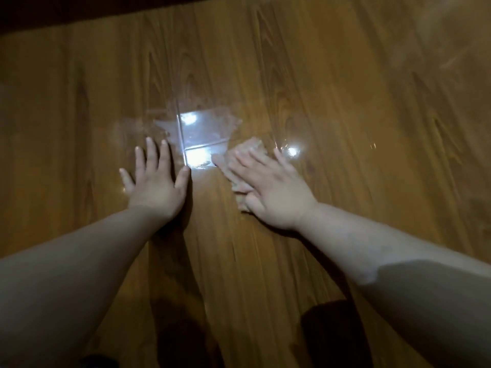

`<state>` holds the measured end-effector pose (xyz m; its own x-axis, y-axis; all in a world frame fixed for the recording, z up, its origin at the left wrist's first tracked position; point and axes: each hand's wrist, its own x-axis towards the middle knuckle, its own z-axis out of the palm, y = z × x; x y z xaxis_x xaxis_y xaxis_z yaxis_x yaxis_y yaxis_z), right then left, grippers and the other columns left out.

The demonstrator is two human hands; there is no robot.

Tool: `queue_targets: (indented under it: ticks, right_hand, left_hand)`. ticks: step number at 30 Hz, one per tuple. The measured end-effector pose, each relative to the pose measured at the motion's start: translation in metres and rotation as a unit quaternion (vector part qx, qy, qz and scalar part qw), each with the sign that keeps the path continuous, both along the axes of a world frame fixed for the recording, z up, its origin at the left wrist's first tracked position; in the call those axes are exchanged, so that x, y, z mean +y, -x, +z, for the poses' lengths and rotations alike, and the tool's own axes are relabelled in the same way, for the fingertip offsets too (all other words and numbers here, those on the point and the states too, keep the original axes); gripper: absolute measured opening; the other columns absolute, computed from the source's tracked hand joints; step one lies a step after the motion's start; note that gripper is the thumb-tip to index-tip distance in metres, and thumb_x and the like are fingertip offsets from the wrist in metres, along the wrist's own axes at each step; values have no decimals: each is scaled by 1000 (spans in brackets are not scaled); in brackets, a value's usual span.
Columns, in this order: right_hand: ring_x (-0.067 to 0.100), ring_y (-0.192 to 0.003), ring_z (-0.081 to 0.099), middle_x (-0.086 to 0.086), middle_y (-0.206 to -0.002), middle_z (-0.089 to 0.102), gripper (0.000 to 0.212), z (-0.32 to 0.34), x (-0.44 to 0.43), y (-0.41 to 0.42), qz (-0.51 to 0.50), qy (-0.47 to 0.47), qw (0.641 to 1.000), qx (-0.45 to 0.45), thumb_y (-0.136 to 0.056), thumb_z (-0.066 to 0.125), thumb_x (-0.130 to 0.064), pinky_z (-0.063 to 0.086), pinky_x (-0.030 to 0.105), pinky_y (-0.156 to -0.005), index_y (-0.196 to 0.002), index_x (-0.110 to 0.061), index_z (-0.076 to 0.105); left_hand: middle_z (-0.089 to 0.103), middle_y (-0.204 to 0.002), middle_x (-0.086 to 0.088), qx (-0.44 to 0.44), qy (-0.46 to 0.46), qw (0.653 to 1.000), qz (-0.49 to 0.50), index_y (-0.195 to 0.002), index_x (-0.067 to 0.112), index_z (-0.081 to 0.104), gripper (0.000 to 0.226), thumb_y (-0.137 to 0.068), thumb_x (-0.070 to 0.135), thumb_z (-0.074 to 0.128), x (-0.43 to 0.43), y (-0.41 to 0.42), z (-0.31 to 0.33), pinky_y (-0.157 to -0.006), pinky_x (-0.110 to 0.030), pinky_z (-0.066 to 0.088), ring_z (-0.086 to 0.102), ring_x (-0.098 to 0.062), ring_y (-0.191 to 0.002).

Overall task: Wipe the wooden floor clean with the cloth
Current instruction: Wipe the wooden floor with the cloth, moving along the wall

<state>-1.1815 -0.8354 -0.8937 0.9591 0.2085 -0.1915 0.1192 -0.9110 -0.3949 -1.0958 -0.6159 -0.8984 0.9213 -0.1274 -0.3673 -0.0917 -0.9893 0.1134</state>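
Note:
The wooden floor [332,102] fills the view, with brown planks running away from me. A wet, shiny patch [202,128] reflects light just ahead of both hands. A small beige cloth [249,148] lies flat on the floor under my right hand [268,187], which presses on it with straight, spread fingers. Most of the cloth is hidden by that hand. My left hand [152,179] rests flat on the bare floor to the left of the patch, fingers spread, holding nothing.
A dark edge [79,11] runs along the top left of the floor. Dark shapes, probably my knees [332,338], sit at the bottom of the view. A small bright glint [292,151] shines right of the cloth.

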Motion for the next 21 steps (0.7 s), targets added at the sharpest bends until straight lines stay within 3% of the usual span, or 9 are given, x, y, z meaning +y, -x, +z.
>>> queue_targets:
  ticks: [2, 4, 7, 9, 11, 15, 17, 21]
  right_hand:
    - [10, -149, 4, -11, -162, 12, 74, 0, -25, 1, -39, 31, 999, 10, -82, 22, -47, -8, 41, -118, -154, -32, 17]
    - [14, -149, 4, -6, -163, 11, 70, -2, -48, -17, -176, 52, 983, 18, -87, 24, -42, -7, 45, -118, -155, -29, 14]
    - [20, -150, 3, -3, -163, 9, 67, -5, -20, -71, -286, 34, 958, 3, -93, 33, -34, -5, 49, -117, -155, -31, 8]
    - [19, -150, 2, -5, -163, 7, 66, -11, 33, -94, -231, 17, 973, 5, -94, 34, -33, -5, 49, -117, -155, -33, 8]
    - [17, -150, 0, -8, -163, 5, 64, -6, 83, -96, -113, -8, 994, 1, -96, 33, -33, -7, 47, -117, -155, -34, 7]
    - [12, -149, 3, -11, -162, 9, 68, 0, 65, -52, 99, 8, 995, 12, -90, 32, -44, -9, 42, -117, -154, -34, 14]
    - [11, -149, 7, -11, -162, 14, 73, 1, 20, -44, 46, 44, 998, -4, -83, 29, -48, -7, 43, -119, -153, -33, 19]
    - [20, -150, 5, -2, -163, 12, 66, -3, -10, -75, -206, 60, 977, 6, -93, 34, -34, -3, 49, -119, -155, -29, 12]
  left_hand:
    - [-20, -160, -4, 20, -1, 1000, 16, -153, 25, -9, 70, -98, 57, 20, 5, 1, 3, -113, -57, -9, -20, -25, -146]
    - [-20, -158, -14, 24, -1, 998, 57, -154, 21, -8, 72, -97, 57, 20, 0, 9, 3, -115, -57, -8, -20, -30, -145]
    - [-20, -158, -16, 14, -15, 998, 64, -153, 21, -9, 72, -97, 58, 17, 4, 11, 0, -116, -53, -6, -19, -29, -146]
    - [-20, -159, -13, 22, -25, 998, 52, -153, 25, -10, 71, -97, 59, 18, 17, 9, 2, -116, -51, -3, -17, -28, -146]
    - [-19, -159, -10, 31, -27, 998, 43, -153, 29, -8, 68, -98, 57, 21, 31, 3, 10, -117, -48, 0, -14, -26, -147]
    - [-21, -159, -5, 81, -2, 997, 21, -153, 33, -4, 64, -100, 49, 29, 31, -6, 19, -118, -43, 3, -13, -22, -147]
    - [-24, -158, -3, 91, -3, 995, 28, -152, 34, -8, 65, -101, 50, 28, 29, -9, 18, -119, -43, 3, -14, -22, -147]
    - [-23, -159, 0, 72, 0, 997, 31, -152, 29, -10, 68, -100, 52, 27, 29, -2, 17, -118, -42, 1, -14, -20, -147]
